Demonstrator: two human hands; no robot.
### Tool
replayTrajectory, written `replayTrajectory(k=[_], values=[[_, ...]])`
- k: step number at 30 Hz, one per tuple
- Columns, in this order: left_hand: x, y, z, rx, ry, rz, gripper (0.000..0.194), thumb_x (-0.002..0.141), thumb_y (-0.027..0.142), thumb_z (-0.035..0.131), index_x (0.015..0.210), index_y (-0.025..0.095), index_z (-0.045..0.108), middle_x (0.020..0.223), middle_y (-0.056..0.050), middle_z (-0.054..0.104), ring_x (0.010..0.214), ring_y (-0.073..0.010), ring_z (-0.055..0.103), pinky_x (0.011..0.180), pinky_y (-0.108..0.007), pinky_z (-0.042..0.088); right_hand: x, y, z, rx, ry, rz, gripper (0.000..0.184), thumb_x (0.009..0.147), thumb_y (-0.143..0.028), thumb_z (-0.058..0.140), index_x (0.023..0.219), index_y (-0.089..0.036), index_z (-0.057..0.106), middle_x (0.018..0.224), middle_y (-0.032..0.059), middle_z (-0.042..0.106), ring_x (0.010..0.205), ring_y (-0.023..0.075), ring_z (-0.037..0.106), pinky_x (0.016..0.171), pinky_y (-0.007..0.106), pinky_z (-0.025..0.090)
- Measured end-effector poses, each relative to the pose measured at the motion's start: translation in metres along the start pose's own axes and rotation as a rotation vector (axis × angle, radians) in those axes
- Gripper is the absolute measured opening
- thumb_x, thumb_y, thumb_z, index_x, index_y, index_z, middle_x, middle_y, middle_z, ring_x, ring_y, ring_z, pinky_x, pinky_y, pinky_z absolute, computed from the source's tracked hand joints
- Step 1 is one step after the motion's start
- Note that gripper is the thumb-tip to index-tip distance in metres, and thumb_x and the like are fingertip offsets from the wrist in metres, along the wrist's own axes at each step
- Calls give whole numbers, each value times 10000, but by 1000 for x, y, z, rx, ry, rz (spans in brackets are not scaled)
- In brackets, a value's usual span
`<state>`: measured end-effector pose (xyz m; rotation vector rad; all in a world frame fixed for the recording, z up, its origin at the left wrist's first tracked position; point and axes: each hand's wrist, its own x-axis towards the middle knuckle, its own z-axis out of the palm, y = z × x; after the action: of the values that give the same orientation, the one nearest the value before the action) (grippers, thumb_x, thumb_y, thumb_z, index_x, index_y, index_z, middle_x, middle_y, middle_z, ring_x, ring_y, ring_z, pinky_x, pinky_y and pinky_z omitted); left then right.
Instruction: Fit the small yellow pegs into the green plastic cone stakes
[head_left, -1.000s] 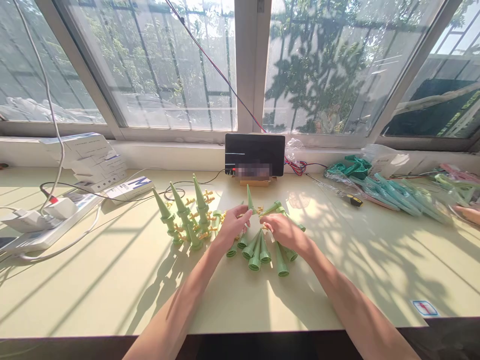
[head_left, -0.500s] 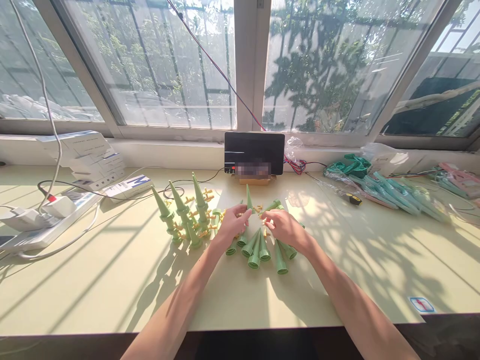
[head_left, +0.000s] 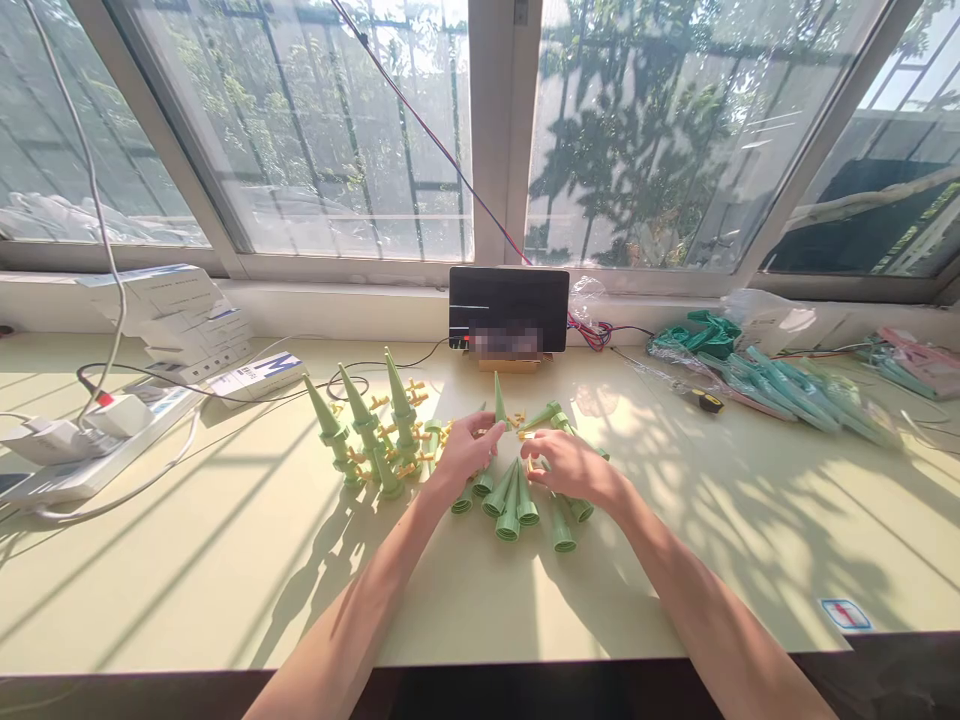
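My left hand point(head_left: 469, 455) is closed around the lower part of an upright green plastic watering spike point(head_left: 499, 398), its point facing up. Just to the right, my right hand point(head_left: 571, 462) has its thumb and fingers curled around a small yellow valve point(head_left: 527, 436). Loose green cones point(head_left: 508, 515) lie below and between the hands, threaded open ends toward me. More green pieces point(head_left: 553, 412) lie behind my right hand. Left of my left hand stand several upright spikes point(head_left: 365, 415) with yellow valves fitted. My left palm hides the base of the held spike.
A dark-screened tablet point(head_left: 508, 305) leans on a cardboard stand at the back. White boxes point(head_left: 187, 315) and a power strip point(head_left: 112, 440) with cables lie at left. Bagged green parts point(head_left: 780, 385) and a yellow-black tape measure point(head_left: 705, 400) lie at right.
My right hand has shifted slightly downward and its fingers have spread a little, with the yellow valve now showing at the fingertips. My left hand stays on the upright spike.
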<state>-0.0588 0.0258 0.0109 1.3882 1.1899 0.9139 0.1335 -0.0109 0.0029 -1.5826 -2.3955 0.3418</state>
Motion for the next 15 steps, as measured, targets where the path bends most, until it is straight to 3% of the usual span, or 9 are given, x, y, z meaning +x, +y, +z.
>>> replayTrajectory(k=[7,15], values=[[0,1,0,-3,-4,-3,408,798,424,698,1081,130,680,598,41,529,436,-69,394,445,-225,322,3,0,2,-55,-20,-9,107,902,-218,651,954,-200,743,954,38,663,738,134,558,609,243,321],[-2,2,0,-7,3,12,420,762,438,732,1048,133,693,612,32,556,441,-73,413,448,-230,341,4,-4,1,-54,21,-49,197,909,-107,530,771,-170,656,763,12,582,651,121,451,590,245,268]])
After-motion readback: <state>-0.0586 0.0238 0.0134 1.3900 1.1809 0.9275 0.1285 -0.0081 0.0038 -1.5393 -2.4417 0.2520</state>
